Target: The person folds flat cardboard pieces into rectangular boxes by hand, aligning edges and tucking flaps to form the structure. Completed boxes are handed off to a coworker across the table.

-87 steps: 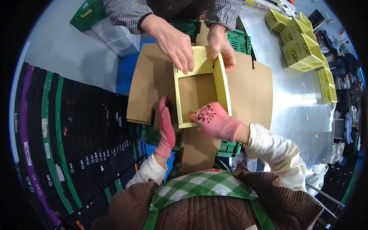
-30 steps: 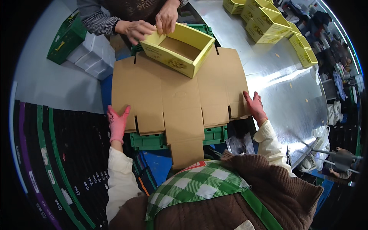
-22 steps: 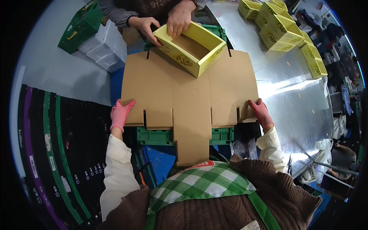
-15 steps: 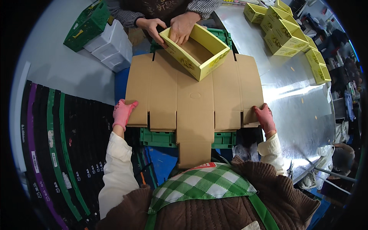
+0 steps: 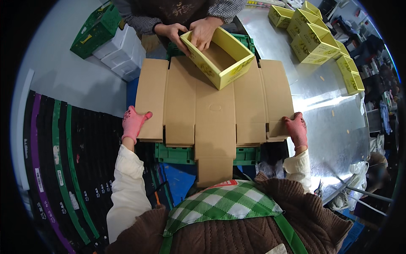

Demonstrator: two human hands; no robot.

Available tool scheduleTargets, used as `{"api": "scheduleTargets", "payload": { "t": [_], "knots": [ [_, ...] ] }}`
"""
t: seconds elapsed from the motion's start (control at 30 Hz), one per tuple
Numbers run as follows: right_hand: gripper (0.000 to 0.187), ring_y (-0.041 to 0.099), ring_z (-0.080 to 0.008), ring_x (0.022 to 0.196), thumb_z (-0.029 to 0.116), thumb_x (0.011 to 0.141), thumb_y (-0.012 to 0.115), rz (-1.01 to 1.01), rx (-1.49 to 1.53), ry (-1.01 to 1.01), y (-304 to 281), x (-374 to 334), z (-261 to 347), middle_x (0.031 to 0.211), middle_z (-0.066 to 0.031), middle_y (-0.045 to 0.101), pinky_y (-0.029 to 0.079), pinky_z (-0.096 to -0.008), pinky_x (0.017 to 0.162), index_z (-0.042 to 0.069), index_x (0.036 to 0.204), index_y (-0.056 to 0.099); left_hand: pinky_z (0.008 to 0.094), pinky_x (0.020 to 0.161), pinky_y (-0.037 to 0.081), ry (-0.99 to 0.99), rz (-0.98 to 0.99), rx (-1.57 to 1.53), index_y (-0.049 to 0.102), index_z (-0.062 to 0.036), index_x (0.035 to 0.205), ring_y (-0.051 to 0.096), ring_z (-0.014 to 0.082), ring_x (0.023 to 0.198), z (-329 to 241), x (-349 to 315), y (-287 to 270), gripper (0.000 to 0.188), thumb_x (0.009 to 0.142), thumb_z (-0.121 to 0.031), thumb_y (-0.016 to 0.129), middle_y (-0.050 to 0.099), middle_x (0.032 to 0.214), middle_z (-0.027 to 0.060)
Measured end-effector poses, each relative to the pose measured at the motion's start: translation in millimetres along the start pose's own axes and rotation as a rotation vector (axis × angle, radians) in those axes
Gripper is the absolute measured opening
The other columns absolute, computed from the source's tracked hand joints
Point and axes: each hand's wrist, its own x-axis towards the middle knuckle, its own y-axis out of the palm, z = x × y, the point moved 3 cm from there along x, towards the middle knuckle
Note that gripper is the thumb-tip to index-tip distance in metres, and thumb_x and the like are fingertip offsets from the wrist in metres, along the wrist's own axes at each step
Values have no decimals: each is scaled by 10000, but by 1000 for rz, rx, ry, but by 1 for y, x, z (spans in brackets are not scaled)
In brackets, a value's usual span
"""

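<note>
A flattened cardboard box blank [image 5: 215,127], plain brown side up, lies on top of a stack of others, with its long flap pointing toward me. My left hand [image 5: 134,122], in a pink glove, grips the left side panel, thumb over the edge; the fingers are partly hidden. On the opposite panel's outer edge, my right hand [image 5: 297,127] in a matching glove holds on the same way. A folded yellow open-top box [image 5: 237,75] rests on the far part of the blank. Another person's hands [image 5: 190,36] hold that box, one reaching inside it.
Green plastic crates [image 5: 175,153] stand under the stack. To the right, a metal table [image 5: 330,122] carries several finished yellow boxes [image 5: 315,38]. Dark crates with coloured rims [image 5: 84,169] line the left. White bins [image 5: 122,51] and a green crate [image 5: 96,31] are stacked at the far left.
Both my hands have shifted slightly outward, and the blank's side panels spread a little wider. The other person's hands have moved slightly at the yellow box.
</note>
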Motion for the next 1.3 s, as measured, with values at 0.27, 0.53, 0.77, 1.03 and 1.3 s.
{"api": "scheduleTargets", "payload": {
  "t": [0.27, 0.53, 0.77, 1.03, 1.3],
  "knots": [
    [464, 609, -350, 1049, 288, 798, 630, 56, 157, -123, 0, -5, 28, 1101, -197, 647, 467, -403, 919, 24, 1174, 565, 347, 826, 512, 39, 134, -472, 554, -12, 1070, 642, 227, 930, 0, 2, 12, 514, 688, -240, 811, 666, 1037, 116],
    [364, 622, -246, 1048, 65, 872, 547, 130, 713, -128, 21, -10, 18, 1128, -159, 651, 474, -342, 923, -5, 1230, 538, 322, 825, 506, 72, 163, -550, 617, -17, 1141, 652, 198, 905, 23, 14, 23, 486, 712, -168, 788, 689, 1032, 95],
    [394, 594, -189, 1078, 70, 889, 560, 197, 749, -51, 23, -4, 21, 1168, -114, 638, 460, -318, 933, 16, 1277, 519, 350, 882, 484, 81, 54, -511, 613, 0, 1120, 627, 247, 1024, 9, 3, 20, 467, 722, -176, 783, 675, 1087, 139],
    [593, 351, -150, 1334, 199, 987, 502, 434, 1112, -303, 23, -32, 55, 1477, -53, 377, 261, -283, 1103, 82, 1499, 228, 368, 856, 496, 131, -49, -315, 557, 12, 1133, 626, 277, 988, 0, -4, 17, 478, 748, -190, 754, 662, 1076, 150],
    [569, 321, -207, 1366, 259, 1000, 477, 446, 1044, -361, 32, -47, 75, 1486, -80, 363, 266, -308, 1108, 132, 1502, 242, 420, 844, 497, 172, -52, -181, 481, 11, 1198, 613, 365, 975, 1, -10, 8, 533, 787, -238, 712, 648, 1065, 201]
  ]
}}
